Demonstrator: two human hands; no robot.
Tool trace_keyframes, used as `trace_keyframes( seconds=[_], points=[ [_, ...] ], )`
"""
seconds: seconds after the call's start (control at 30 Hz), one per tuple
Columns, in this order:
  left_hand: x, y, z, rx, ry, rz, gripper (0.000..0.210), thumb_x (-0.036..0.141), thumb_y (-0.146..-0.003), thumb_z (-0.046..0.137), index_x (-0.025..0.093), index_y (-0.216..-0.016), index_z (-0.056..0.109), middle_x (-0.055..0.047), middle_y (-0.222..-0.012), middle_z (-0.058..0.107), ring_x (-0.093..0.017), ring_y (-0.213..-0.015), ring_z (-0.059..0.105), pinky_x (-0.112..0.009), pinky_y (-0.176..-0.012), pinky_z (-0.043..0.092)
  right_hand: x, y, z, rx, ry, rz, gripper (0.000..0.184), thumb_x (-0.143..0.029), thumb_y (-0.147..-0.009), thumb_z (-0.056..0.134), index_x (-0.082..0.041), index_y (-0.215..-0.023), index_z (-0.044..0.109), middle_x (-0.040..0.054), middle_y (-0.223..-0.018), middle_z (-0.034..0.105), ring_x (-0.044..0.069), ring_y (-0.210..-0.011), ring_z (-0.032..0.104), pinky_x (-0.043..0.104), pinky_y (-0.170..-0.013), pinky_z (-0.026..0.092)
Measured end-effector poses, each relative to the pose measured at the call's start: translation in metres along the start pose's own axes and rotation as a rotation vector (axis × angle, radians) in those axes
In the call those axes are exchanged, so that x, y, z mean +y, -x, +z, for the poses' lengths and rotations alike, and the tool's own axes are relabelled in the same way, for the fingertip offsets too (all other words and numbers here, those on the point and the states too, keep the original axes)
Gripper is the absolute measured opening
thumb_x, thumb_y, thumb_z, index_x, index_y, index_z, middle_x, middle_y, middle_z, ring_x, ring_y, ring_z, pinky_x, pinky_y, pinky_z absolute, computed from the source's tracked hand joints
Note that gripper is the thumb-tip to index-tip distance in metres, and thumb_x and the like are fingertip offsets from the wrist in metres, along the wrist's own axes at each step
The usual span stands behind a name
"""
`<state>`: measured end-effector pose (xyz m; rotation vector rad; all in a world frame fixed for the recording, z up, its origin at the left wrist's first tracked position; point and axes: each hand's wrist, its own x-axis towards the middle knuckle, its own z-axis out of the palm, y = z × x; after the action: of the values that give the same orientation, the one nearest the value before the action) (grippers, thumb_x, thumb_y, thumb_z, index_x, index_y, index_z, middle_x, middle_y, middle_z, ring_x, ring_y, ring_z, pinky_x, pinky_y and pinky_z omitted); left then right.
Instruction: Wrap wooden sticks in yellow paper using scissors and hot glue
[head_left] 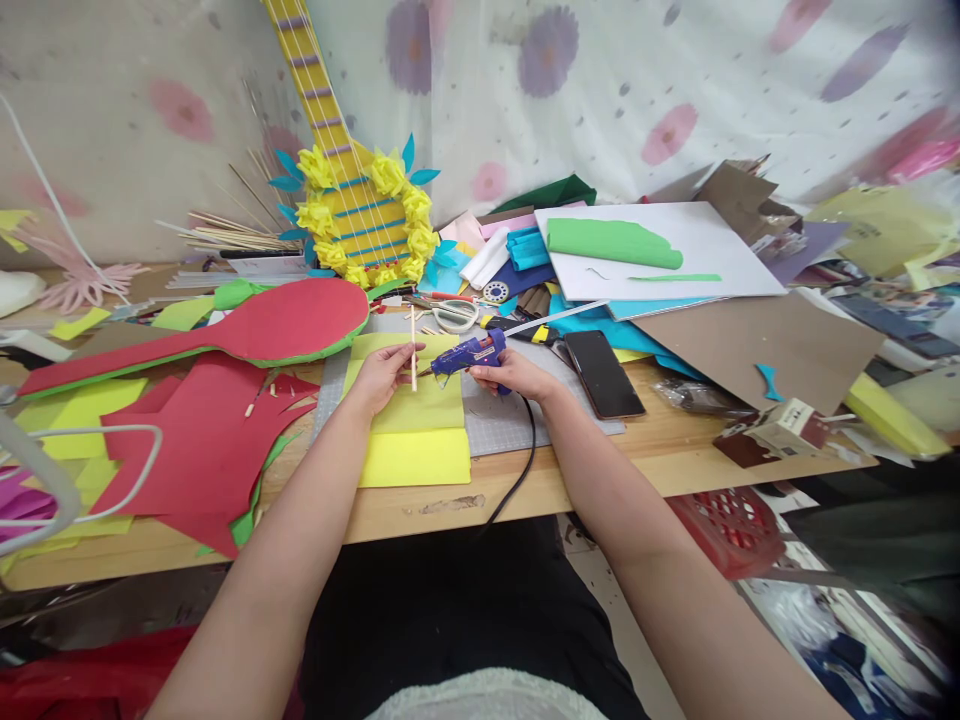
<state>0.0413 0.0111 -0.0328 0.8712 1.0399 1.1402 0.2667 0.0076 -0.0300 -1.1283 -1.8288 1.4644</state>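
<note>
Between the fingers of my left hand (382, 375) a thin pale wooden stick (413, 350) is held upright. My right hand (517, 375) is closed round the handle of a blue hot glue gun (472, 352). The gun's nozzle points left, close to the stick; whether they touch I cannot tell. A long white glue stick (559, 318) juts from the back of the gun, and a black cord (527, 455) hangs from its handle. Below both hands lies yellow crepe paper (416, 457), partly over a grey cutting mat (499, 425).
A black phone (604, 373) lies right of the gun. Scissors (456, 316) rest behind my hands. A red guitar-shaped cutout (300, 320) and red paper scraps (199, 440) fill the left. A yellow paper guitar (367, 215) leans at the back, beside a white board (720, 245) with green paper.
</note>
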Motion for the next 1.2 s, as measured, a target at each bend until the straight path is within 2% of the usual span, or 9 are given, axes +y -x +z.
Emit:
trace_keyframes(
  seconds=[0.17, 0.4, 0.87, 1.07, 1.2],
  points=[
    [0.001, 0.000, 0.000, 0.009, 0.038, 0.009, 0.024, 0.028, -0.063, 0.073, 0.011, -0.081, 0.070, 0.000, -0.059, 0.055, -0.005, -0.049, 0.048, -0.016, -0.042, 0.039, -0.008, 0.004, 0.002, -0.069, 0.002, 0.025, 0.043, -0.059, -0.063, 0.062, -0.019, -0.056, 0.048, -0.0022, -0.050, 0.048, 0.010, -0.047, 0.043, 0.024, -0.047, 0.035],
    [0.002, 0.000, 0.000, -0.011, 0.076, -0.001, 0.021, 0.025, -0.066, 0.070, 0.011, -0.082, 0.070, 0.000, -0.060, 0.056, -0.005, -0.050, 0.049, -0.016, -0.044, 0.040, -0.007, 0.003, 0.005, -0.083, -0.040, 0.009, 0.043, -0.059, -0.064, 0.061, -0.019, -0.055, 0.048, -0.0018, -0.050, 0.049, 0.010, -0.047, 0.043, 0.024, -0.047, 0.036],
    [-0.001, -0.001, 0.000, -0.051, 0.048, -0.005, 0.020, 0.025, -0.069, 0.068, 0.012, -0.084, 0.070, -0.002, -0.064, 0.060, -0.006, -0.052, 0.051, -0.017, -0.043, 0.041, 0.008, -0.006, 0.006, 0.041, -0.156, -0.033, 0.038, -0.055, -0.067, 0.061, -0.018, -0.063, 0.050, -0.0027, -0.058, 0.048, 0.007, -0.047, 0.042, 0.023, -0.047, 0.038],
    [-0.002, -0.002, -0.001, -0.050, 0.092, 0.001, 0.025, 0.027, -0.065, 0.072, 0.011, -0.084, 0.070, 0.001, -0.060, 0.056, -0.005, -0.053, 0.050, -0.015, -0.046, 0.042, 0.000, 0.000, 0.005, -0.095, -0.119, 0.006, 0.038, -0.055, -0.065, 0.063, -0.018, -0.062, 0.053, -0.0013, -0.061, 0.054, 0.008, -0.049, 0.045, 0.024, -0.050, 0.038],
    [-0.002, -0.002, -0.001, -0.053, 0.087, 0.008, 0.027, 0.028, -0.064, 0.072, 0.011, -0.085, 0.069, 0.001, -0.059, 0.055, -0.005, -0.052, 0.050, -0.015, -0.046, 0.042, -0.002, 0.000, 0.006, -0.091, -0.072, 0.040, 0.039, -0.054, -0.064, 0.064, -0.017, -0.062, 0.053, -0.0010, -0.058, 0.054, 0.008, -0.048, 0.045, 0.023, -0.049, 0.036]
  ],
)
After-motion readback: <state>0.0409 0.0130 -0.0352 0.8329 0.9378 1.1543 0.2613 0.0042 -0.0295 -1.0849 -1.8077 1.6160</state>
